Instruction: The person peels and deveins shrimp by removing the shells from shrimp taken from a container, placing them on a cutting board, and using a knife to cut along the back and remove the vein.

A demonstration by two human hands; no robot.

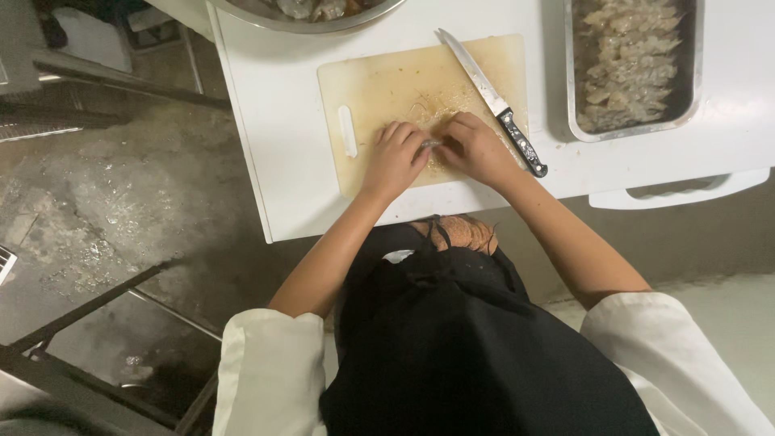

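Both my hands meet over a stained cream cutting board (379,81) on a white table (274,121). My left hand (395,157) and my right hand (476,149) pinch a small grey shrimp (431,144) between their fingertips. A black-handled knife (494,101) lies on the board's right edge, just past my right hand, blade pointing away from me. I wear a black apron and rolled white sleeves.
A metal tray (690,81) full of peeled shrimp stands at the right of the board. A large metal bowl (323,23) sits at the table's far edge. A white drawer handle (678,192) juts out at the right. Wet concrete floor and metal frames lie to the left.
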